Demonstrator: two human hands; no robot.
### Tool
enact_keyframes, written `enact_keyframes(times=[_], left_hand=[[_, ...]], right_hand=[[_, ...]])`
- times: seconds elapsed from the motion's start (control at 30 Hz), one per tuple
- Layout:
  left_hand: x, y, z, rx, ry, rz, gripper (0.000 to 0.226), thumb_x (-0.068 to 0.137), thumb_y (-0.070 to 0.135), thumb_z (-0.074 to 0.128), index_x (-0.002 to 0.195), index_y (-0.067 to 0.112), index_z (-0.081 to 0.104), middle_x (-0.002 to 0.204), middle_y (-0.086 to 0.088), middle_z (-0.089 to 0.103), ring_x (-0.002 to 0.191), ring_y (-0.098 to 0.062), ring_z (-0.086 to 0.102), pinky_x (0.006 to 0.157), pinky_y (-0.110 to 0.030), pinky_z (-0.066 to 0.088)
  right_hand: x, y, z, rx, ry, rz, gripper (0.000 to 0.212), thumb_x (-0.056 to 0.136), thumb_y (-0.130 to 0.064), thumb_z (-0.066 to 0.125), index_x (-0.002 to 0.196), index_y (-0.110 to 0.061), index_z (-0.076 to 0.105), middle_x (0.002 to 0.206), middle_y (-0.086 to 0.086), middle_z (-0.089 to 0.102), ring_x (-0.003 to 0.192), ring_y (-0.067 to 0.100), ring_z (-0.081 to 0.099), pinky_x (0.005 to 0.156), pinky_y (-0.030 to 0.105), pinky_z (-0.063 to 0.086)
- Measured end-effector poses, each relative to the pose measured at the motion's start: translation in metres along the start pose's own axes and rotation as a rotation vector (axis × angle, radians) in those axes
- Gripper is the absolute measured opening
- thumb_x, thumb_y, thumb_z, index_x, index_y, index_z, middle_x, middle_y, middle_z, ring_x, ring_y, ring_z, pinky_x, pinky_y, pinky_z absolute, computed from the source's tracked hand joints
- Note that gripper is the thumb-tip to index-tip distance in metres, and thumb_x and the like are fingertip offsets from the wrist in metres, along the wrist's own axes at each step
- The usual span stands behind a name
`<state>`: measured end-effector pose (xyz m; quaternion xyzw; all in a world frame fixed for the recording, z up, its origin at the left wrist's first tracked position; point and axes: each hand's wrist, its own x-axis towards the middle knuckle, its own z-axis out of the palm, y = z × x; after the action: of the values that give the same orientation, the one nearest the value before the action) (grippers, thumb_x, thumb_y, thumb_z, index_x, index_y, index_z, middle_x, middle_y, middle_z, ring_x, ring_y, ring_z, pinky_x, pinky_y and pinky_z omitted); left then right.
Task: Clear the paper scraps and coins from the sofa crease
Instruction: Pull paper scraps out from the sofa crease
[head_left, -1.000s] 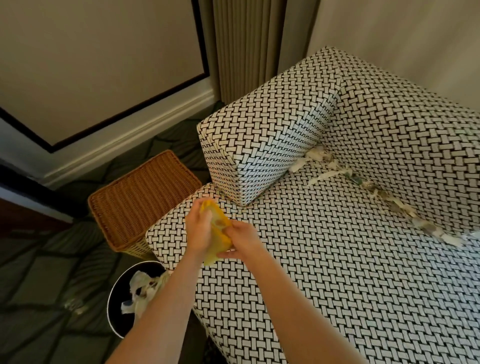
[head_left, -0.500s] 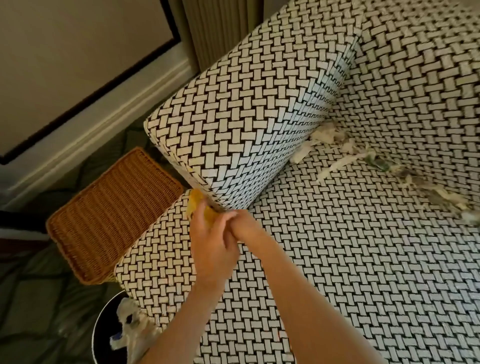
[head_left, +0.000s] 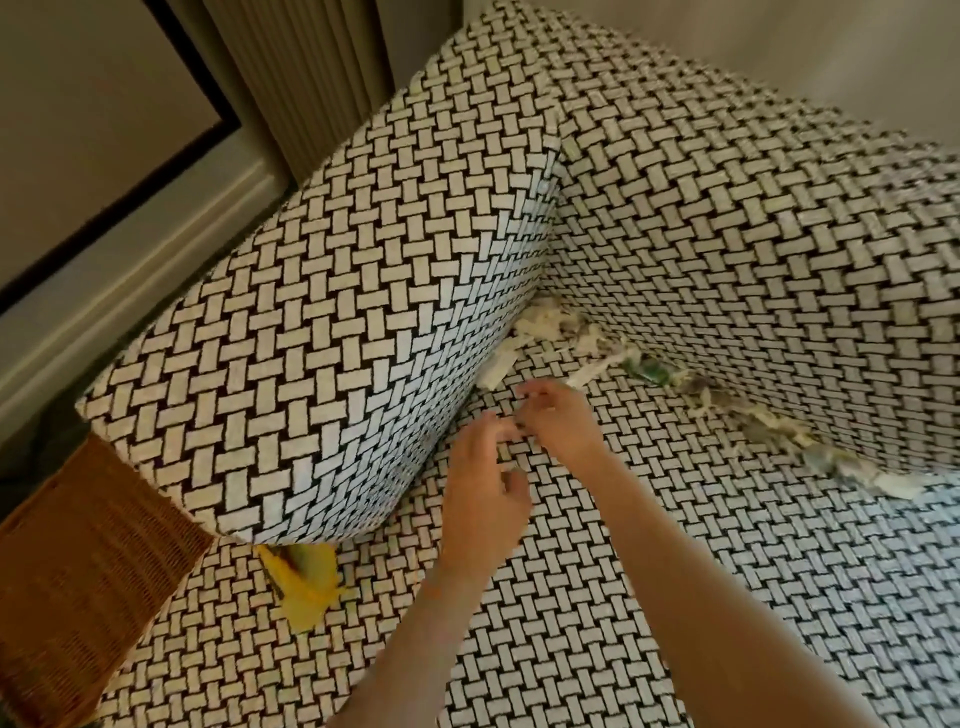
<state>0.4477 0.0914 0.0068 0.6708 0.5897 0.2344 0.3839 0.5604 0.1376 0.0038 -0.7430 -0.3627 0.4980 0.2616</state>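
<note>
Sofa: a sofa (head_left: 753, 218) in a black-and-white basket-weave cover fills most of the head view, with its armrest (head_left: 337, 332) to the left and its backrest on the right.
Paper scraps: white torn paper scraps (head_left: 545, 325) lie packed in the crease where the seat (head_left: 701, 597) meets the backrest. The line runs from the corner at the armrest out to the right edge of the view.
Loose strip: a paler paper strip (head_left: 497, 366) lies against the foot of the armrest, just ahead of the fingertips.
Green piece: a small green scrap (head_left: 649, 370) sits among the white ones in the crease.
Coins: too blurred among the scraps to pick out.
Left grip: the left grip (head_left: 483, 493), a bare hand, hangs over the seat just beside the armrest's inner face. Its fingers are loosely curled, the thumb stands apart and nothing is in it.
Right grip: the right grip (head_left: 563, 421) is further in, fingers bent down toward the seat near the loose strip. I cannot tell whether it pinches anything.
Spacing: the two grips are close together, the right one nearer the crease.
Yellow bag: a crumpled yellow bag (head_left: 306, 590) lies on the seat at the front foot of the armrest, partly tucked under it and well apart from both grips.
Wicker basket: a brown wicker basket (head_left: 78, 571) stands on the floor at the sofa's left end.
Curtain: a pleated curtain (head_left: 311, 83) hangs behind the armrest.
</note>
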Motion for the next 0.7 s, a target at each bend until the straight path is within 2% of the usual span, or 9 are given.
enact_keyframes(times=[0.03,0.1,0.2,0.33,0.4,0.5,0.6,0.63,0.7], left_hand=[[0.023,-0.002,0.004,-0.01,-0.034,-0.117,0.037,0.082,0.005,0.057,0.115,0.017,0.046,0.121,-0.001,0.048,0.117,-0.016,0.047,0.099,-0.017,0.041],[0.053,-0.004,0.009,-0.006,-0.068,-0.309,0.038,0.084,0.018,0.058,0.118,0.02,0.04,0.12,-0.002,0.052,0.112,-0.023,0.053,0.094,-0.038,0.048],[0.076,0.003,0.019,-0.025,-0.161,-0.393,0.044,0.089,0.015,0.053,0.127,0.013,0.032,0.118,0.0,0.047,0.11,-0.02,0.052,0.088,-0.026,0.043],[0.101,-0.004,0.038,-0.112,-0.179,-0.588,0.055,0.09,0.009,0.05,0.136,0.002,0.02,0.132,-0.016,0.046,0.119,-0.032,0.048,0.099,-0.039,0.042],[0.107,-0.009,0.044,-0.065,-0.156,-0.624,0.053,0.089,0.01,0.051,0.136,0.003,0.027,0.133,-0.016,0.046,0.121,-0.032,0.047,0.103,-0.04,0.04],[0.106,-0.016,0.049,-0.26,-0.097,-0.63,0.05,0.087,-0.001,0.047,0.135,0.003,0.031,0.134,-0.014,0.046,0.122,-0.031,0.047,0.106,-0.046,0.038],[0.107,-0.029,0.055,-0.387,-0.038,-0.668,0.028,0.084,-0.012,0.043,0.109,-0.002,0.043,0.125,-0.028,0.048,0.112,-0.038,0.049,0.104,-0.052,0.038],[0.109,-0.031,0.054,-0.423,-0.035,-0.703,0.022,0.084,-0.011,0.044,0.099,0.004,0.045,0.117,-0.025,0.052,0.104,-0.032,0.052,0.101,-0.048,0.042],[0.113,-0.034,0.054,-0.456,-0.03,-0.742,0.025,0.086,-0.006,0.047,0.098,0.015,0.045,0.1,-0.009,0.058,0.094,-0.022,0.052,0.093,-0.04,0.047]], right_hand=[[0.008,-0.002,-0.007,-0.067,0.042,-0.026,0.031,0.085,-0.008,0.058,0.115,-0.016,0.058,0.094,0.0,0.06,0.087,0.013,0.054,0.069,0.021,0.045],[0.023,-0.003,-0.016,-0.212,0.125,-0.087,0.039,0.085,-0.01,0.06,0.123,-0.016,0.055,0.114,0.004,0.056,0.098,0.013,0.053,0.075,0.018,0.039],[0.042,-0.005,-0.018,-0.32,0.177,-0.158,0.053,0.083,-0.013,0.064,0.133,-0.016,0.047,0.137,0.01,0.04,0.119,0.022,0.048,0.091,0.027,0.042],[0.064,-0.012,-0.01,-0.42,0.083,-0.194,0.082,0.076,-0.019,0.069,0.145,-0.014,0.024,0.147,0.013,0.019,0.134,0.031,0.03,0.104,0.038,0.038],[0.076,-0.013,-0.004,-0.471,0.048,-0.193,0.095,0.074,-0.026,0.072,0.147,-0.011,0.014,0.149,0.015,0.012,0.136,0.035,0.024,0.106,0.046,0.036],[0.087,-0.013,0.005,-0.589,0.102,-0.252,0.102,0.073,-0.038,0.072,0.147,-0.008,0.009,0.152,0.017,0.005,0.135,0.037,0.023,0.105,0.047,0.037],[0.097,-0.011,0.013,-0.704,0.156,-0.218,0.109,0.075,-0.05,0.066,0.149,-0.006,-0.001,0.155,0.015,-0.001,0.134,0.036,0.025,0.103,0.042,0.036],[0.1,-0.012,0.016,-0.719,0.166,-0.196,0.109,0.075,-0.052,0.065,0.148,-0.006,-0.001,0.155,0.014,0.0,0.133,0.036,0.026,0.103,0.042,0.036],[0.105,-0.01,0.019,-0.734,0.183,-0.192,0.104,0.075,-0.051,0.064,0.148,-0.004,0.006,0.154,0.016,0.007,0.129,0.037,0.031,0.102,0.043,0.036]])
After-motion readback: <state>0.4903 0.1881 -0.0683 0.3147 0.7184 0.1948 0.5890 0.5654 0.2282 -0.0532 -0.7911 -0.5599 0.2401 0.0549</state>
